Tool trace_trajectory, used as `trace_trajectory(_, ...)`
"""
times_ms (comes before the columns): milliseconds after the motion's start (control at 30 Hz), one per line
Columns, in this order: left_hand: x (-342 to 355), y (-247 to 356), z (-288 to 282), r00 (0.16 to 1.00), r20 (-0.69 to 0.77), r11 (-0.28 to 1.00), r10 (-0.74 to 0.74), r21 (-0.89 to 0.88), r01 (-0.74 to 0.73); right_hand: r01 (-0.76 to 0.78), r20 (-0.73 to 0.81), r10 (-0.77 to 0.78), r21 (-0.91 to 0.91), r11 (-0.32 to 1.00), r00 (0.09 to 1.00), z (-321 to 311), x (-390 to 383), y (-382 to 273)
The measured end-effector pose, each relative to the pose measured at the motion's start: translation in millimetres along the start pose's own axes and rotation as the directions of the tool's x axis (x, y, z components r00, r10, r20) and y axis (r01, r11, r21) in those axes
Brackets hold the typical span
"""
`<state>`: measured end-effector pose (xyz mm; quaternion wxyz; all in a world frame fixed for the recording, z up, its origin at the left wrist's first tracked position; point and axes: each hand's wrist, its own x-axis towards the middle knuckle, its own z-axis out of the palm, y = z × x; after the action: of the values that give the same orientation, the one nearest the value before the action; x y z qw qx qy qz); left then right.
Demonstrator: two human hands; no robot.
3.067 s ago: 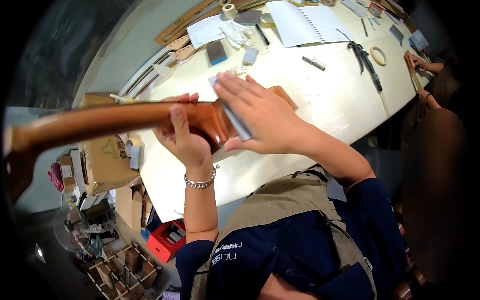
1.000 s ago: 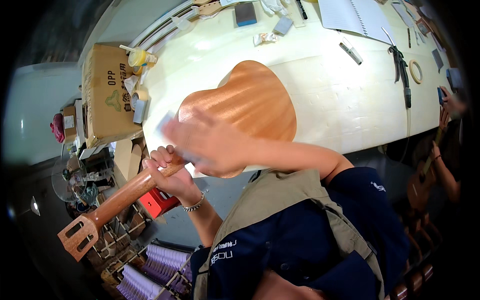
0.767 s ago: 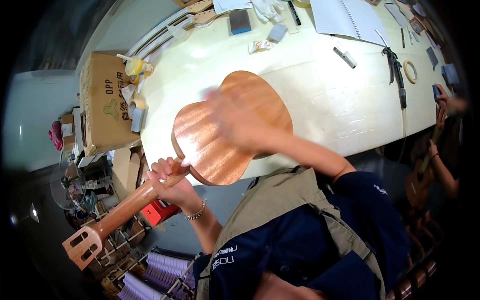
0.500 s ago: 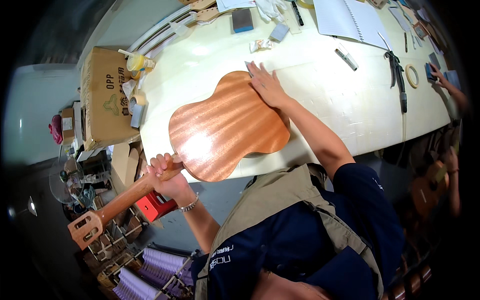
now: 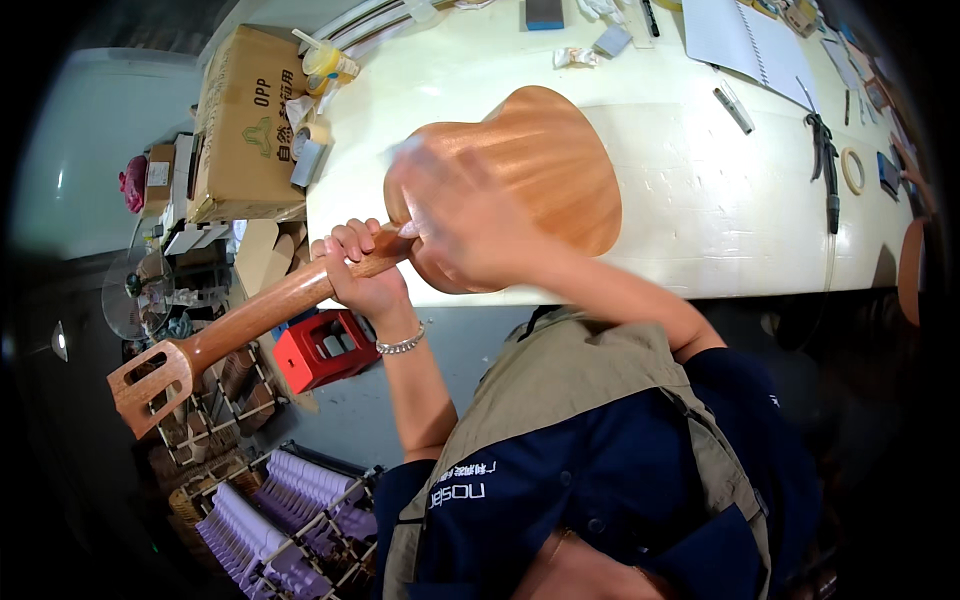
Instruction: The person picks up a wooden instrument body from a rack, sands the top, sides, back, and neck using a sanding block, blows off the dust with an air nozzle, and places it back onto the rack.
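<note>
A wooden guitar [image 5: 565, 175] lies back up on the pale worktable, its glossy brown body over the table edge. Its neck [image 5: 262, 310] juts out past the edge to the lower left, ending in a slotted headstock [image 5: 150, 385] without tuners. Close to the heel, my left hand [image 5: 365, 275] is wrapped round the neck. My right hand [image 5: 465, 210] is over the end of the body nearest the neck, smeared by motion. Something greyish shows faintly at its fingertips, too blurred to name.
A cardboard box [image 5: 235, 130] stands at the left, beside a yellow-lidded cup [image 5: 325, 62] and tape rolls. A spiral notebook [image 5: 735, 40], a cutter knife [image 5: 735, 108], an air gun [image 5: 822, 150] and a tape ring [image 5: 852, 171] lie rightward. Below sits a red stool [image 5: 322, 352].
My right hand has swept from the far end of the guitar body towards the neck. The whole view has shifted, with the table now higher. My left hand keeps its hold.
</note>
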<state>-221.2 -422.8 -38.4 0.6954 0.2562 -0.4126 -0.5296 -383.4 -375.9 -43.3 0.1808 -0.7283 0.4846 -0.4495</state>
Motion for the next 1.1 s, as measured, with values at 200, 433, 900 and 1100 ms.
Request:
trace_trajectory(200,-5.9,-4.0,-21.8,0.996,-0.076,0.997,-0.042,-0.073,0.037,-0.219,-0.161,0.198,-0.132,0.967,0.967,14.2,-100.4,111.0)
trace_trajectory(433,-16.0,-3.9,-16.8,0.993,-0.112,0.999,-0.037,-0.024,0.035,-0.251,-0.147,0.222,-0.227,0.941,0.964,23.0,-34.7,23.6)
trace_trajectory(900,0.0,-10.7,-80.1,0.972,-0.101,0.96,-0.211,-0.206,0.187,-0.222,0.117,0.23,-0.073,0.972,0.966,-7.9,-129.8,32.6)
trace_trajectory(1100,0.6,-5.9,-49.6,0.966,-0.16,0.977,-0.204,-0.1,0.189,-0.395,-0.075,0.396,-0.36,0.845,0.915,-3.9,-155.9,112.7)
